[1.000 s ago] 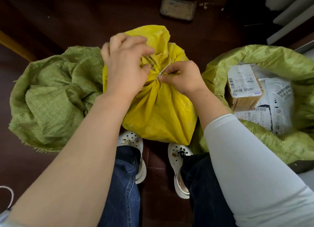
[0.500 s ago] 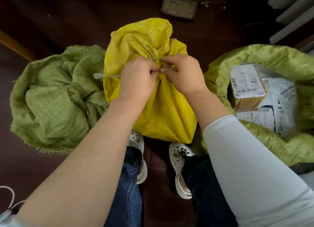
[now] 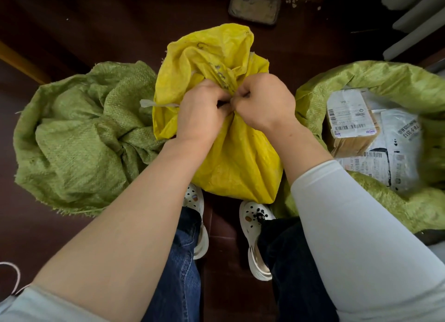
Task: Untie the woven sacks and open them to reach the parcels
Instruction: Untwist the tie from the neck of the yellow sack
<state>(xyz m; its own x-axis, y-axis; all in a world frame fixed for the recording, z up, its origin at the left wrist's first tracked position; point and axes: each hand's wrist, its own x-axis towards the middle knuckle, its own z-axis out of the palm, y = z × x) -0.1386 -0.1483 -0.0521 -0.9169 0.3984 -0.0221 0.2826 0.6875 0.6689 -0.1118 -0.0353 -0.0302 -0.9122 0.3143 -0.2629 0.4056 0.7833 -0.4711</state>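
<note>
Sacks, count: three. One yellow woven plastic sack (image 3: pixel 236 158) at centre, one closed green woven sack (image 3: pixel 81 138) at 9 o'clock touching it, one open green woven sack (image 3: pixel 361 80) at 3 o'clock.
Parcels, count: one brown cardboard box with a white barcode label (image 3: pixel 351 119) lies inside the open sack on top of pale plastic mailers (image 3: pixel 399 148); the number of mailers is unclear.
Hands, count: two. The left hand (image 3: pixel 202 114) and right hand (image 3: pixel 265 105) meet knuckle to knuckle at the yellow sack's neck.
Fingers: both sets are curled tight, pinching the gathered neck. The tips are hidden in the folds.
Yellow sack look: crinkled and shiny with a bulging body. It is cinched near the top, and the loose mouth stands up towards 12 o'clock with dirty marks on it.
Tie: the thin white strip (image 3: pixel 156 104) pokes out of the neck towards 9 o'clock.
Other: two white perforated clogs (image 3: pixel 255 220) at 6 o'clock, one flat grey metal tin (image 3: pixel 254 8) at 12 o'clock on the dark red floor (image 3: pixel 96 27).
Change: a second ago the left hand sat over the neck and the strip ran between the hands. Now the strip's tail sticks out at the left and the sack mouth stands taller.
</note>
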